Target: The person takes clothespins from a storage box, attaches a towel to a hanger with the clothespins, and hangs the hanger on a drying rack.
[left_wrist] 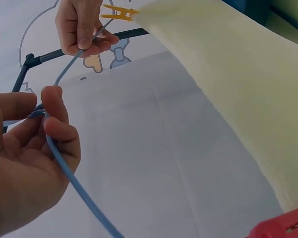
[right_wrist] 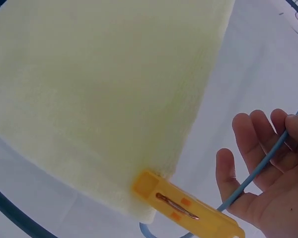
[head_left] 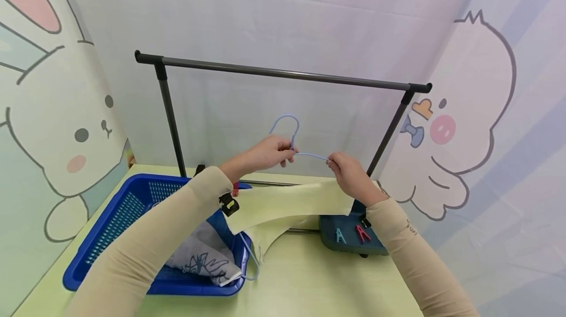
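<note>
Probably light and springy, the hanger (head_left: 311, 155) suits these holds: left hand (head_left: 271, 152) curled round its neck, right hand (head_left: 348, 174) pinching one shoulder.

Item 1, head view: from above the near part of the tabletop (head_left: 300, 273), facing forward and down; widest of the 3, taking in the whole rack bar (head_left: 283, 72), the tabletop's far edge and the basket (head_left: 194, 289) on its left edge. Item 2, left wrist view: close beside the left hand (left_wrist: 32, 171), facing past it to the right hand (left_wrist: 82, 27), with the printed bird (head_left: 468, 76) of the wall behind. Item 3, right wrist view: close, the cloth (right_wrist: 104, 99) filling much of the frame. Shared by all 3: cloth, hanger (left_wrist: 78, 186), both hands. Shared by 2, wrist only: yellow clip (right_wrist: 176, 201)
</note>
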A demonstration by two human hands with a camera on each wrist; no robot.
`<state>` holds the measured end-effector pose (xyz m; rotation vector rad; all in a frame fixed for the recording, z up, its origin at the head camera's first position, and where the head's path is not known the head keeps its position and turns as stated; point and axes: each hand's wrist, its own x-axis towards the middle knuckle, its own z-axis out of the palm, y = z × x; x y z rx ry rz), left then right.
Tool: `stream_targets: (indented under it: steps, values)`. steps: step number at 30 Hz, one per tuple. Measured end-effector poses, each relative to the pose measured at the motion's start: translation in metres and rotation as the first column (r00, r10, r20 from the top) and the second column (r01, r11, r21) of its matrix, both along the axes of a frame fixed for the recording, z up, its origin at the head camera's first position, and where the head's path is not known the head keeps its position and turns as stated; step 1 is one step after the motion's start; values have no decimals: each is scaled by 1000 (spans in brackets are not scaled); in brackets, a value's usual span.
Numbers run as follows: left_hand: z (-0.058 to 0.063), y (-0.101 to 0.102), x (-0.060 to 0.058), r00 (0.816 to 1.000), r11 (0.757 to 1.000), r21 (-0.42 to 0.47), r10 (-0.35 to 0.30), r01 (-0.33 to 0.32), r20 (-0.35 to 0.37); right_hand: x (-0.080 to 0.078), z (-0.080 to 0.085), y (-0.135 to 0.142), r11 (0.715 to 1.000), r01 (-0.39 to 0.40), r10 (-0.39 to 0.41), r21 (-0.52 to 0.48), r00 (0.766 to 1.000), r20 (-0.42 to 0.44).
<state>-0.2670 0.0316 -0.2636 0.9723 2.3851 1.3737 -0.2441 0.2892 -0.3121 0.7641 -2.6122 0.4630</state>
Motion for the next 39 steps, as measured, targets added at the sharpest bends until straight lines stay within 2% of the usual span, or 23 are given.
stream_targets:
  steps: [6, 17, 31, 35, 39]
  values:
    - [-2, -6, -1, 1000, 1000, -7, 4, -4, 13, 0, 1, -1, 1000, 9, -8, -17, 1000, 16]
    - [-6, -20, -5, 999, 994, -100, 31, -32, -7, 0, 4, 7, 999, 42, -42, -29, 999, 2]
    - [-20, -41, -14, 996, 992, -106, 78, -73, 47, 0, 8, 19, 994, 81, -84, -69, 995, -45]
    - [-21, -42, -16, 994, 990, -92, 106, -104, 14, 0, 10, 21, 993, 90, -94, -76, 995, -45]
    - [-18, -40, -17, 990, 988, -78, 132, -136, -58, 0, 14, 21, 992, 84, -91, -91, 993, -81]
